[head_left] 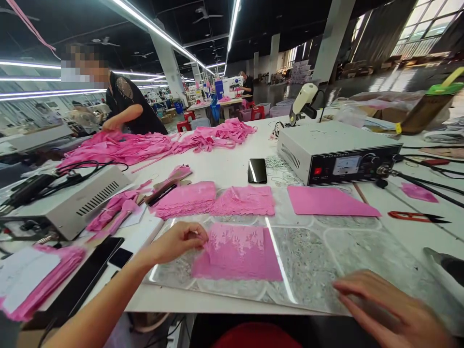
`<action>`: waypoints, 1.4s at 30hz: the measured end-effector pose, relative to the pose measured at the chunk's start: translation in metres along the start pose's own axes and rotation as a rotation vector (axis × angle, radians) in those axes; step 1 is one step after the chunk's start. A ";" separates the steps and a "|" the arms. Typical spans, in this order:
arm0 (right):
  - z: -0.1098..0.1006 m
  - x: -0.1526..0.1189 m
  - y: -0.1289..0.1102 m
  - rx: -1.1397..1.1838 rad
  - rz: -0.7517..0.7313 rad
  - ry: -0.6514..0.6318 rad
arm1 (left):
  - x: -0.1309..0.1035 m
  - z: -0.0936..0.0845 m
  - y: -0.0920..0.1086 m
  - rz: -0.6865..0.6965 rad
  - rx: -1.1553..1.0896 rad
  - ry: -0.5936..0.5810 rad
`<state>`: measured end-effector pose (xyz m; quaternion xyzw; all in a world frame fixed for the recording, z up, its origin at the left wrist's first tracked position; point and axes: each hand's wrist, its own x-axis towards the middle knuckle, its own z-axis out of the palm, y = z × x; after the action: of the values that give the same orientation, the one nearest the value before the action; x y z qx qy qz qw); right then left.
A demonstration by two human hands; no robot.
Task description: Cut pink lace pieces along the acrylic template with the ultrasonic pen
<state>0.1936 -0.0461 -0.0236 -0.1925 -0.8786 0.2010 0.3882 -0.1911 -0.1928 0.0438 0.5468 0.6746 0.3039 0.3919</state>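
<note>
A pink lace piece (237, 241) lies over a plain pink fabric panel (272, 253) on a glossy marbled board (308, 256). My left hand (183, 241) pinches the lace at its upper left edge, thumb and forefinger together. Low on the right, my right hand (380, 299) hovers by the board's front edge, a little blurred, its fingers apart with nothing between them. Just behind the lace lie a pile of pink lace pieces (188, 200) and a second, looser pink lace pile (244, 200). Farther right is a stack of plain pink panels (331, 200).
A control box (355, 154) with a dial stands at the back right, a phone (257, 170) left of it. Red-handled snips (416, 217) lie on the right. Another box (72, 203) stands left. Across the table, a person (132, 104) handles heaped pink fabric (145, 147).
</note>
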 end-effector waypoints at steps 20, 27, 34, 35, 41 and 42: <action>0.063 0.102 -0.040 0.001 0.079 -0.632 | -0.023 0.019 -0.016 0.058 -0.191 0.099; 0.080 0.090 -0.057 -0.086 -0.002 -0.588 | -0.012 0.023 0.000 -0.019 -0.487 0.131; 0.121 0.104 -0.073 -0.338 -0.053 -0.538 | 0.005 0.026 0.029 0.022 -0.599 0.206; 0.122 0.106 -0.069 -0.350 -0.057 -0.522 | 0.007 0.024 0.032 0.025 -0.604 0.222; 0.088 0.110 -0.021 -0.313 -0.165 -0.441 | 0.003 0.010 0.017 0.084 -0.398 0.219; 0.080 0.108 -0.015 -0.301 -0.193 -0.432 | -0.001 0.011 0.010 0.096 -0.337 0.193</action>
<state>0.0628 -0.0215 -0.0007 -0.1160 -0.9752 0.0668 0.1762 -0.1767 -0.1922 0.0471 0.4733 0.6215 0.4821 0.3965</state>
